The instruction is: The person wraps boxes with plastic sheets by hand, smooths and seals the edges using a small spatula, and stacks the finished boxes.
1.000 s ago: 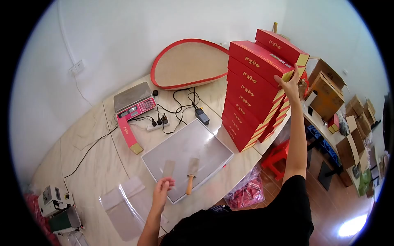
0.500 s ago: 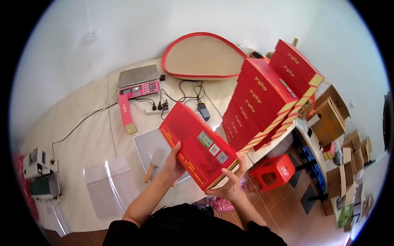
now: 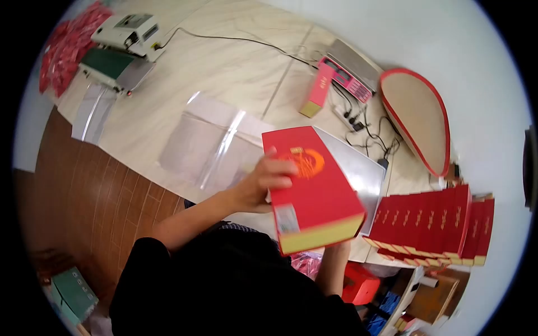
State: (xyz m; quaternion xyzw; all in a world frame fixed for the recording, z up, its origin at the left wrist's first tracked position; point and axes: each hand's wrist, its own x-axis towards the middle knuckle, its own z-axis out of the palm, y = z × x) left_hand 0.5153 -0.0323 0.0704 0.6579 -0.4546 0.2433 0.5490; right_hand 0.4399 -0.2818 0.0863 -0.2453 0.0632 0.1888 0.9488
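A red cardboard gift box (image 3: 316,196) with a yellow end and an orange round emblem is held tilted over the table's front edge. My left hand (image 3: 268,180) grips its left side, fingers lying over the upper face and thumb out of sight. Behind the box's lower right edge is my right hand (image 3: 341,250), mostly hidden, supporting it from beneath; its fingers are covered. A pale sticker (image 3: 287,219) is on the box's near left corner. Beyond the box lies a grey tray (image 3: 358,168), and to its left are clear plastic sheets (image 3: 210,145).
Stacked red boxes (image 3: 426,224) stand at the right. Farther back are a scale (image 3: 350,73), a small red box (image 3: 318,92), a power strip (image 3: 348,119) with cables and a red-rimmed basket (image 3: 420,115). A white-and-green machine (image 3: 120,50) sits far left. A red stool (image 3: 358,284) is below.
The box has been turned over from its printed label face to its emblem face. My left hand has moved onto its upper face, my right hand underneath. The view has swung left.
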